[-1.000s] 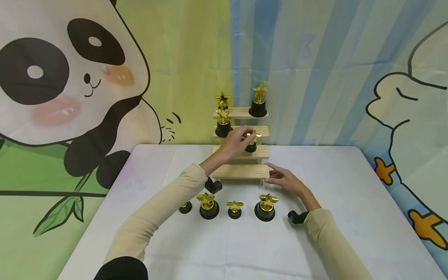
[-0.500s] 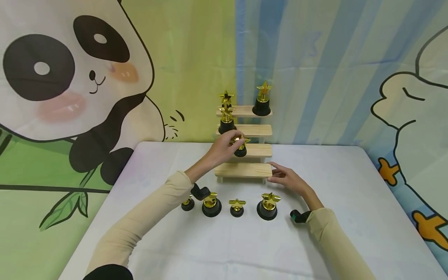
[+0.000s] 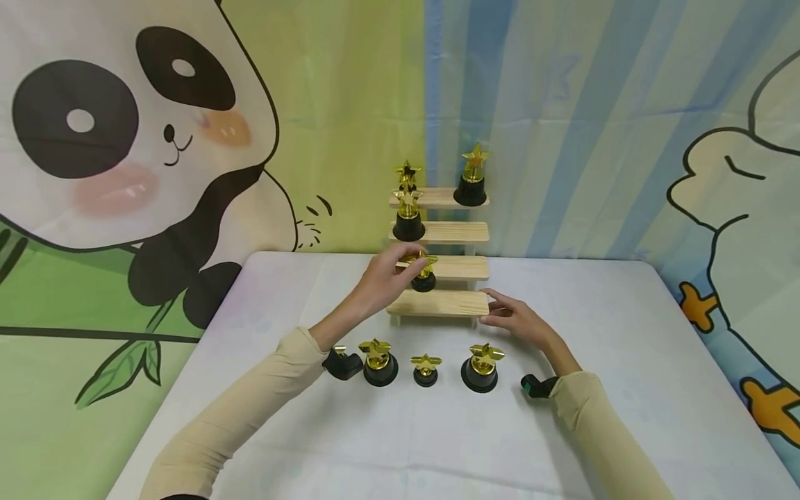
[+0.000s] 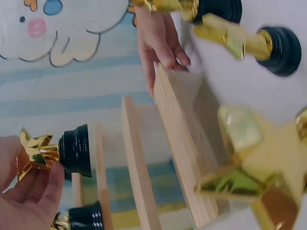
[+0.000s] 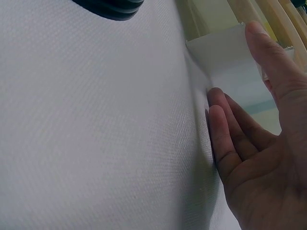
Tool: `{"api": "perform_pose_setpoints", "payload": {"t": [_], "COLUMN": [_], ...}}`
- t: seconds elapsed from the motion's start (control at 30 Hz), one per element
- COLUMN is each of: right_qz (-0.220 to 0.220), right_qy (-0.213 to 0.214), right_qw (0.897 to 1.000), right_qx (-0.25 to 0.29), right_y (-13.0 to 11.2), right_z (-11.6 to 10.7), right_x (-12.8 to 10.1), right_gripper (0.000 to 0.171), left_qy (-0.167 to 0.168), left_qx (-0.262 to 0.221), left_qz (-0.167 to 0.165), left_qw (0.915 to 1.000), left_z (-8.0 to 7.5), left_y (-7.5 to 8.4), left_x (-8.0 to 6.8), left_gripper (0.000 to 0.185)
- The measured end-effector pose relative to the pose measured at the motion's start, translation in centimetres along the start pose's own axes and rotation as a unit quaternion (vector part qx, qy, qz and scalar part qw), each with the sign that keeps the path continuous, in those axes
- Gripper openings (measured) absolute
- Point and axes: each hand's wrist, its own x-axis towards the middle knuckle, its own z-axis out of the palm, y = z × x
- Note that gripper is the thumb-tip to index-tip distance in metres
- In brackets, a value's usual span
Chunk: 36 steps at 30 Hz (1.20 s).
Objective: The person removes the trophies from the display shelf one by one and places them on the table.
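Note:
My left hand [image 3: 382, 281] pinches a small trophy [image 3: 424, 280] by its gold star, black base downward. In the head view it hangs over the left part of the lowest steps of a wooden display stand [image 3: 437, 303]. The left wrist view shows my left fingers and thumb around the star of that trophy [image 4: 74, 151]. My right hand [image 3: 515, 321] holds the right end of the stand's lowest step, thumb and forefinger about its edges. In the right wrist view the thumb of my right hand [image 5: 259, 143] lies by the white side panel [image 5: 225, 62], other fingers low near the cloth.
A large trophy [image 3: 471, 186] stands at the top step's right, another trophy [image 3: 407, 173] at its left. A further trophy [image 3: 409, 223] is on the step below. In front of the stand is a row of trophies, including a large one [image 3: 480, 378] and a small one [image 3: 426, 375].
My left hand has carried the small trophy left and downward, from the right part of the stand to its left side. My right hand stays at the lowest step's end.

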Motion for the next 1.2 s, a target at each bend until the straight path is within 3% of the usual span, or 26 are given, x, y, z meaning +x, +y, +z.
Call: {"api": "perform_pose_setpoints", "payload": {"t": [0.23,0.63,0.87,1.2], "right_qz": [0.005,0.008,0.006,0.003], "right_qy": [0.002,0.002,0.01,0.005], "right_qw": [1.0,1.0,1.0,1.0], "right_qx": [-0.006,-0.003,-0.006,0.002], "right_y": [-0.1,-0.3,-0.3,0.0], "right_z": [-0.1,0.0,-0.1,-0.1], "right_x": [0.0,0.0,0.1,0.3], "right_gripper": [0.076,0.078,0.078,0.076], "left_qy": [0.006,-0.017,-0.032,-0.063], "left_qx": [-0.004,-0.011,-0.011,-0.039], "left_qz": [0.001,0.025,0.055,0.046], "left_qw": [1.0,0.9995,0.9979,0.9962], "left_z": [0.1,1.1,2.1,4.5], "left_y": [1.9,4.6,5.0,4.9], "left_x": [-2.1,-6.8,-9.4,-12.5], "left_gripper": [0.025,0.022,0.023,0.023]}}
